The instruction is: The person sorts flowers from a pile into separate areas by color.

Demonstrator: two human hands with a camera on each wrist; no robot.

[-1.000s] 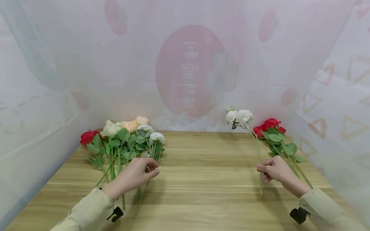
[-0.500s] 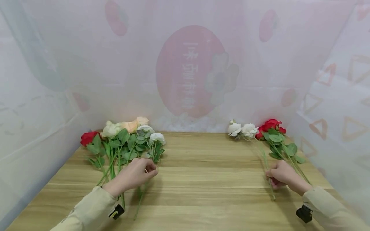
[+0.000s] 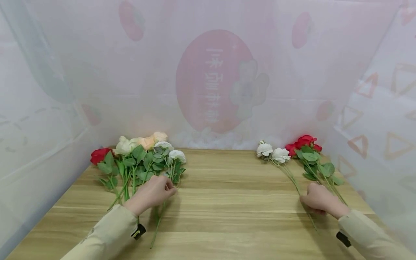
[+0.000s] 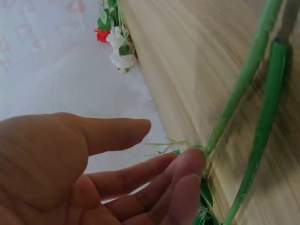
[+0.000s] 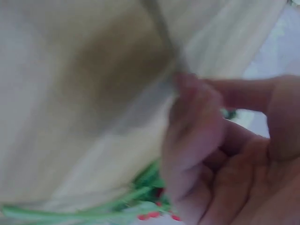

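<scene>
In the head view my right hand [image 3: 320, 200] pinches the thin stem [image 3: 294, 180] of a white flower spray between thumb and fingers. The spray's two blooms [image 3: 281, 155] lie at the table's far right, beside red roses [image 3: 305, 142]. The right wrist view shows the pinched stem [image 5: 161, 26] blurred. My left hand [image 3: 152, 191] hovers over the stems of the left-hand flowers, its fingers loosely bent. In the left wrist view the thumb stands apart from the fingers, and the fingertips [image 4: 190, 161] come right at a green stem [image 4: 243, 84].
On the left of the wooden table [image 3: 227, 216] lie a red rose [image 3: 100, 155], a cream rose [image 3: 125, 145], peach roses [image 3: 147, 141] and white flowers [image 3: 177, 155] with leafy stems. A printed cloth [image 3: 149, 72] walls the table's back and sides.
My right hand has come down and a little to the right, lowering the white flower spray from the air to the table beside the red roses. My left hand has barely moved.
</scene>
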